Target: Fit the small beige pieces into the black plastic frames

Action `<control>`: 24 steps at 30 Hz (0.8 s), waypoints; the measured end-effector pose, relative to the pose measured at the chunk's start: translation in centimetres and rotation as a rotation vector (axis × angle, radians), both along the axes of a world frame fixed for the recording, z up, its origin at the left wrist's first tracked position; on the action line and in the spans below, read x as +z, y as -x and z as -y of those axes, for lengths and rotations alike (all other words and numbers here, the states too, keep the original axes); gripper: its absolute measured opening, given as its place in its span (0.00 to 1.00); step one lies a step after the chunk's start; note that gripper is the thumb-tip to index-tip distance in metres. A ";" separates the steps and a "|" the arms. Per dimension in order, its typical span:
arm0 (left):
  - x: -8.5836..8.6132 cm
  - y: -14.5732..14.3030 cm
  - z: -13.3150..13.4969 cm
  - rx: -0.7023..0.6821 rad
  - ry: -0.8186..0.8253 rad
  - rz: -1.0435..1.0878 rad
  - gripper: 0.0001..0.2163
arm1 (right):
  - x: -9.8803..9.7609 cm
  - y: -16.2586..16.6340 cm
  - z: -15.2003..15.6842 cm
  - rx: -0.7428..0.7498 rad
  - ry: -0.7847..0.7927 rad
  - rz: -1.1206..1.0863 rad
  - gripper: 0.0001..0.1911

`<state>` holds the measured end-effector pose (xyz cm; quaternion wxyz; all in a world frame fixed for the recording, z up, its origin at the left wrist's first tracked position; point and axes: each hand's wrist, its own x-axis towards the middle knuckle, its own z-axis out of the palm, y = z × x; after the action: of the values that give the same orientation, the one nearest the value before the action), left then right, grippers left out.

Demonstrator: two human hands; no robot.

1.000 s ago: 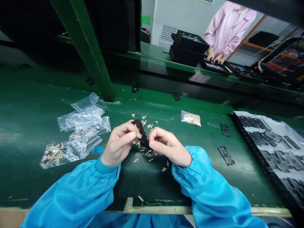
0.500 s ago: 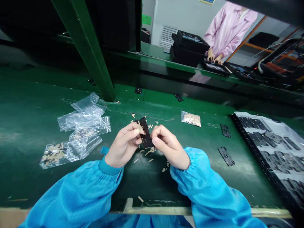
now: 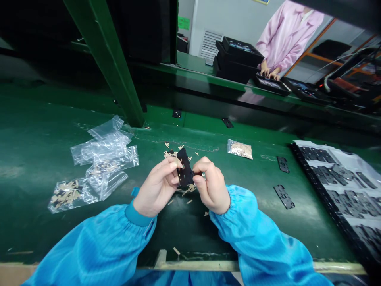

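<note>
A flat black plastic plate with cut-outs and small gold dots is held tilted above the bench. My left hand is closed on its left side, thumb in front. My right hand is closed at the plate's right edge, with something dark between thumb and forefinger; I cannot tell whether it is part of the plate or a separate piece. Small tan strips lie scattered on the green bench beneath and behind the hands.
Clear plastic bags, one with tan pieces, lie left. A filled bag lies ahead. Black plates rest to the right, beside a tray of more plates. A green post rises ahead; a person in pink works beyond.
My right fingers have shifted up along the plate's right edge and curled more, a dark thing now showing between them. The plate has moved slightly right in my left hand.
</note>
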<state>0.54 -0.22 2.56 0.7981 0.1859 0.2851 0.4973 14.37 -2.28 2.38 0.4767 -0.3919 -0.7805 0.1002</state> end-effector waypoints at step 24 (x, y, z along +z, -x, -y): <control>-0.4 1.3 0.2 0.040 -0.381 -0.224 0.06 | 1.0 0.4 0.6 -0.051 -0.136 0.266 0.13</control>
<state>-0.77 -0.45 2.18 0.7019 0.3818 0.2763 0.5341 13.95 -2.87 3.37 0.3971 -0.3880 -0.8315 -0.0179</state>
